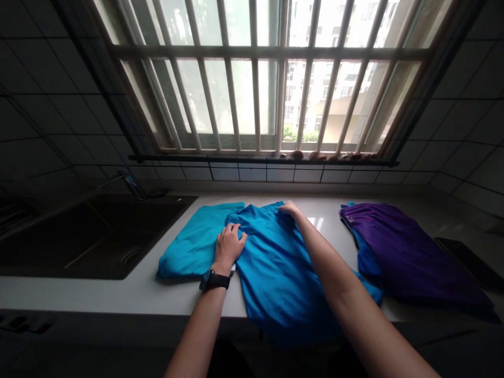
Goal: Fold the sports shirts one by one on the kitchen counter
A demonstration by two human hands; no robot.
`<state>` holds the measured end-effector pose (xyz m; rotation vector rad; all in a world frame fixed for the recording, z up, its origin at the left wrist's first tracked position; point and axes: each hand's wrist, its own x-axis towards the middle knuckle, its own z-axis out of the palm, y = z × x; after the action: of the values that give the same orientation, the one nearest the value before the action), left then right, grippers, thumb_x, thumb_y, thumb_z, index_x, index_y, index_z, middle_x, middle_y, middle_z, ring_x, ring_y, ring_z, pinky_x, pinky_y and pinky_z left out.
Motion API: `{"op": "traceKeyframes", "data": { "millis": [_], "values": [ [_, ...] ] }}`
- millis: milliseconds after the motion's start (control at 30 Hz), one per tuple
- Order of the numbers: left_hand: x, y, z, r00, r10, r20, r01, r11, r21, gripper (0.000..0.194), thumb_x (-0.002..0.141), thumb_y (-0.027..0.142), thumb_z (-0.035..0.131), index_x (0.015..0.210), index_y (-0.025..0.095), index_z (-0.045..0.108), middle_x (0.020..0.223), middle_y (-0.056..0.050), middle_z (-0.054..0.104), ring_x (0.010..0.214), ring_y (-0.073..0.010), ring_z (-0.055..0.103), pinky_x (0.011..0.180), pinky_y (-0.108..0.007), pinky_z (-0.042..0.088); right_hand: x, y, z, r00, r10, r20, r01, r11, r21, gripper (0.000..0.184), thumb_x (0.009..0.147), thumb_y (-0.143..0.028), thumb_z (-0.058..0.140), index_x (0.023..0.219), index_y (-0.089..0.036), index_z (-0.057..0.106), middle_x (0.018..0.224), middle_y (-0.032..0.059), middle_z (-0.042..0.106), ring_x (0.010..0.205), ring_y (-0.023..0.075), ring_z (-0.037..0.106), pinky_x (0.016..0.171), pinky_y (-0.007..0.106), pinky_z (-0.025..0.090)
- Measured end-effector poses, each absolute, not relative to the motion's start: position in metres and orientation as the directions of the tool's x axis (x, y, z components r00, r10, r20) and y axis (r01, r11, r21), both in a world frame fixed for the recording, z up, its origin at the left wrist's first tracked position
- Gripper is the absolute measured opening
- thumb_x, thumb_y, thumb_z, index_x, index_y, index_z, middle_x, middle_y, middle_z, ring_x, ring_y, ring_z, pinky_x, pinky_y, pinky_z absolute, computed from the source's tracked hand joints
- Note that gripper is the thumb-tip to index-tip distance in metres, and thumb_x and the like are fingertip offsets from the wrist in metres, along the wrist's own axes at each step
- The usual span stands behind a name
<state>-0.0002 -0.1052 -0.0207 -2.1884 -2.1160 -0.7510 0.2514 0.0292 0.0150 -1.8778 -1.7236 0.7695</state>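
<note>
Currently both bare hands work on a bright blue shirt (275,273), which lies across the pale, glossy desk (328,220) with its lower part hanging toward the near edge. The left hand (230,244), with a black watch (214,281) on its wrist, rests palm down on the shirt's left side, fingers open and slightly spread. Its edge sits just beside a folded teal cloth (189,244). The right hand (289,210) reaches the shirt's far edge, with its fingers bent over the fabric; whether they pinch it, I cannot tell.

Technique note: on cloth this thin, an open palm with even, light pressure seems best, since it smooths creases without dragging the layers. Fingertips at the far edge can then keep that edge from sliding.

Materials: the blue fabric looks like a soft, thin knit, with shallow ridges running toward the hands. The teal cloth forms a neat, rounded-edge pad. To the right, well apart from the hands, lies a folded purple cloth (409,252) with a slight sheen, blue fabric showing beneath it. A dark sink (98,236) with a metal faucet (132,184) sits left of the cloths, below a barred window (252,79).
</note>
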Motion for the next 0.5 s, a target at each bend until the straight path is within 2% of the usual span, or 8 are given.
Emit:
{"op": "traceKeyframes", "data": {
  "millis": [133,267,433,500],
  "values": [
    [-0.004,-0.102,-0.027,-0.011,0.914,0.406,0.883,-0.182,0.433,0.052,0.098,0.033,0.054,0.147,0.019,0.057,0.151,-0.016,0.056,0.134,-0.0326,0.06,0.109,-0.045,0.053,0.269,0.036,0.02,0.26,0.965,-0.023,0.739,-0.214,-0.639,0.024,0.09,-0.014,0.057,0.108,-0.01,0.073,0.106,0.0179,0.075,0.113,0.0316,0.069,0.093,0.039,0.055],
    [-0.004,-0.102,-0.029,0.113,0.917,0.382,0.855,-0.286,0.433,0.054,0.093,0.038,0.062,0.145,0.021,0.061,0.155,-0.015,0.053,0.138,-0.0345,0.058,0.113,-0.047,0.051,0.303,0.031,0.024,0.361,0.932,0.044,0.758,-0.265,-0.596,0.032,0.092,-0.011,0.053,0.12,-0.008,0.067,0.122,0.0221,0.071,0.12,0.0314,0.066,0.098,0.036,0.052],
    [-0.002,-0.105,-0.024,0.113,0.944,0.31,0.879,-0.241,0.412,0.053,0.093,0.039,0.063,0.143,0.02,0.063,0.156,-0.017,0.054,0.14,-0.0368,0.056,0.115,-0.052,0.049,0.319,0.021,0.028,0.407,0.908,0.099,0.782,-0.29,-0.552,0.046,0.096,-0.019,0.051,0.139,-0.005,0.054,0.141,0.029,0.058,0.132,0.0364,0.058,0.106,0.045,0.049],
    [-0.001,-0.106,-0.021,0.132,0.944,0.301,0.88,-0.251,0.402,0.053,0.095,0.038,0.06,0.145,0.02,0.062,0.158,-0.016,0.051,0.142,-0.0368,0.054,0.117,-0.053,0.047,0.312,0.015,0.03,0.347,0.925,0.153,0.837,-0.232,-0.496,0.049,0.096,-0.02,0.05,0.143,-0.006,0.051,0.148,0.0287,0.052,0.138,0.0377,0.052,0.11,0.049,0.045]
  ]
}}
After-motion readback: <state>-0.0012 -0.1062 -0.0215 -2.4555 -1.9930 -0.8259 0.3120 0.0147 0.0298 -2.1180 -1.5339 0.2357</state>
